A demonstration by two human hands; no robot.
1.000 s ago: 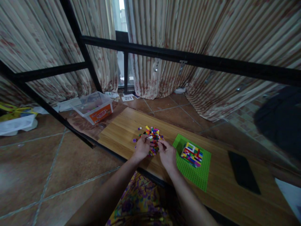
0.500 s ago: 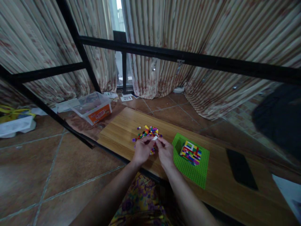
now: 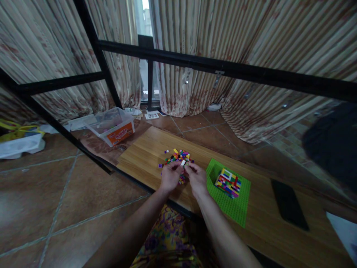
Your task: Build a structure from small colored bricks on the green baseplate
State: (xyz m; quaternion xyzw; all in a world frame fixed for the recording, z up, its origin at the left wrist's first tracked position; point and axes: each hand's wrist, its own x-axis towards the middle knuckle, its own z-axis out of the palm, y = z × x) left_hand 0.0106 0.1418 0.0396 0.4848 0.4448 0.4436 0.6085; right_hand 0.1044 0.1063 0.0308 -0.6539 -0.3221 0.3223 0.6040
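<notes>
Over the pile of loose toy bricks (image 3: 182,154), my left hand (image 3: 169,176) pinches a small white toy brick (image 3: 183,163). My right hand (image 3: 198,179) is closed close beside it, thumb and finger together at the brick's right side. What sits between the right fingertips is too small to name. To the right lies a green baseplate (image 3: 230,208), bearing a block-shaped build of multicoloured bricks (image 3: 228,183) with white pieces on top. The hands partly cover the near side of the pile.
The wooden table (image 3: 145,149) carries a black phone-like slab (image 3: 289,204) and a white sheet (image 3: 344,232) on the right. Beyond its left end stands a clear plastic bin (image 3: 111,126) with an orange label. A black metal frame (image 3: 178,56) crosses in front of the curtains.
The white brick has turned between my fingers and now points more upright. My right fingertips have shifted slightly away from it. The whole view has moved a little.
</notes>
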